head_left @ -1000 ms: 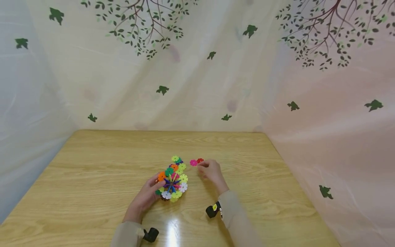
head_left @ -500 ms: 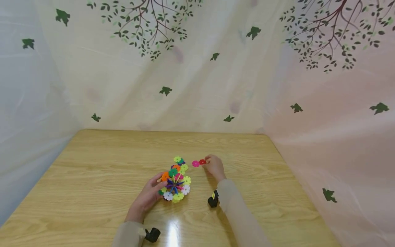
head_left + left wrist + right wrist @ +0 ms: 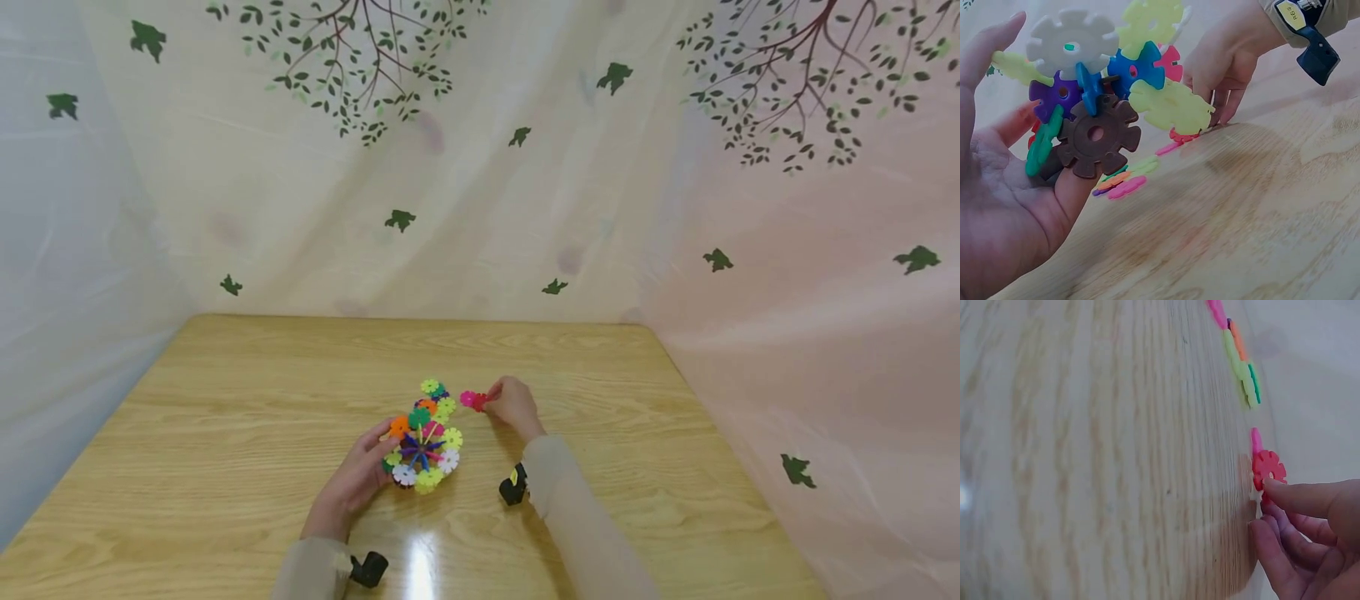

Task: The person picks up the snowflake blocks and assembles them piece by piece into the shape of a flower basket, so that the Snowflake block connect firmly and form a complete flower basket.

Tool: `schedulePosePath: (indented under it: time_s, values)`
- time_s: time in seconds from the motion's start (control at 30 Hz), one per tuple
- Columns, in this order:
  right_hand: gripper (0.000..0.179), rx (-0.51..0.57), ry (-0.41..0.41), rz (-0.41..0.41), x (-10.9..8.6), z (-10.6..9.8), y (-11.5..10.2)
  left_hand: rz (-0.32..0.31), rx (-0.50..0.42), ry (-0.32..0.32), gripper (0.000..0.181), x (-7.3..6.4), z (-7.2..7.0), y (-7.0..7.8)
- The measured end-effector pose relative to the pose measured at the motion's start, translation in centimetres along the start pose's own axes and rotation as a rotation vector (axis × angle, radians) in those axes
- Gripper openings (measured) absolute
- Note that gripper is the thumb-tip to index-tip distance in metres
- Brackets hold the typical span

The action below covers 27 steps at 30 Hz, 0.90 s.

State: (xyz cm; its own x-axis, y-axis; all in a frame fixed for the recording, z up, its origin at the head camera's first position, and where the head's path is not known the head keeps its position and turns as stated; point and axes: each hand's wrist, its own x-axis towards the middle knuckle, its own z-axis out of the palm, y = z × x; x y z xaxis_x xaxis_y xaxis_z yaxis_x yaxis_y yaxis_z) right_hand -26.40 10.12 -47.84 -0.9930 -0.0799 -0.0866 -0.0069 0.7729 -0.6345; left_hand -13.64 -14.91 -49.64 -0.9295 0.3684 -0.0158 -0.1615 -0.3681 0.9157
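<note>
My left hand (image 3: pixel 362 475) grips a ball-like cluster of interlocking snowflake discs (image 3: pixel 422 454) at its left side. White, yellow, blue, purple, green and dark brown discs (image 3: pixel 1099 136) show in the left wrist view, the fingers curled behind them. Farther right, my right hand (image 3: pixel 514 407) pinches a red snowflake disc (image 3: pixel 1270 466) between thumb and fingertips, low over the table. A pink disc (image 3: pixel 467 398) lies just left of the red one, and the two overlap in the head view.
Several loose discs, among them a yellow one (image 3: pixel 430 387) and an orange one (image 3: pixel 1114 180), lie on the wooden table (image 3: pixel 262 400) beyond the cluster. A pale curtain (image 3: pixel 465 250) with printed leaves hangs behind the table's far edge. Each wrist wears a small black camera (image 3: pixel 368 570).
My right hand first shifted right to the far side of the red disc, then came back left with it, closer to the pink disc. My left hand keeps its hold on the cluster.
</note>
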Motion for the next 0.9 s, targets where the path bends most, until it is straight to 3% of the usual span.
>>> schedulePosePath:
  time_s: [0.17,0.3,0.4,0.63,0.9]
  values:
    - [0.015,0.129,-0.021,0.032,-0.2,0.2,0.0,-0.014,-0.008,0.027,0.025,0.0,0.2,0.0]
    - [0.016,0.345,-0.093,0.069,-0.8,0.1,-0.1,-0.035,-0.001,0.049,0.041,-0.2,0.3,0.1]
    - [0.018,0.44,-0.135,0.071,-1.3,-0.1,-0.4,-0.048,0.009,0.066,0.053,-0.3,0.3,0.1]
    - [0.019,0.532,-0.208,0.02,-2.6,-0.8,-1.9,-0.077,0.027,0.118,0.063,-0.2,0.3,0.1]
    - [0.022,0.544,-0.348,-0.077,-4.5,-1.6,-3.9,-0.08,0.022,0.128,0.065,0.0,0.3,0.1]
